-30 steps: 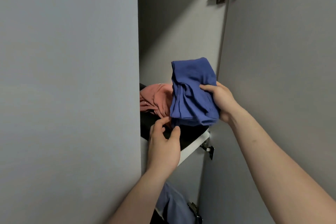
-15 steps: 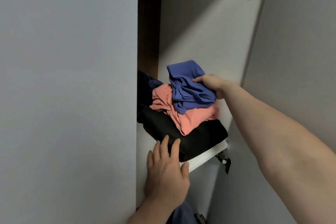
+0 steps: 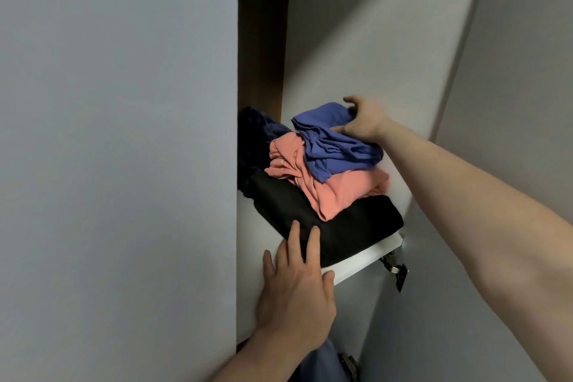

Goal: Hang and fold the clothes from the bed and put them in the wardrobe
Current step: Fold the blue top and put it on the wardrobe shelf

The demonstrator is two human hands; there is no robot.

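**A:** What had changed in the half second before this view?

**B:** The blue garment [image 3: 336, 146], earlier carried upright in front of the shelf [image 3: 366, 260], now lay on top of the stack inside the wardrobe [image 3: 356, 40]. It rested on the salmon-pink garment [image 3: 338, 192], which lay on the black folded garment [image 3: 341, 226]. A dark navy item [image 3: 257, 133] sat at about 9 o'clock from the stack, partly hidden by the closed door panel [image 3: 117, 133].

**A:** What did that imply for the task?

**B:** This piece had probably reached its place, and only the release and perhaps a tidying push seemed to remain. The blue garment looked loosely bunched, so it might slip toward 5 o'clock, where the pile overhung the shelf edge.

**A:** How were the fingers of the right hand [image 3: 364, 122] set?

**B:** They were loosening. The thumb stood clear at 12 o'clock, while the other fingers curled lightly against the upper right corner of the blue cloth; whether any fold was still pinched could not be told.

**A:** And the left hand [image 3: 294, 285]?

**B:** Its fingers [image 3: 293, 242] were straight and slightly spread, the tips lying on the front of the black garment at 6 o'clock of the pile, the thumb resting at the shelf lip. It steadied, and gripped nothing.
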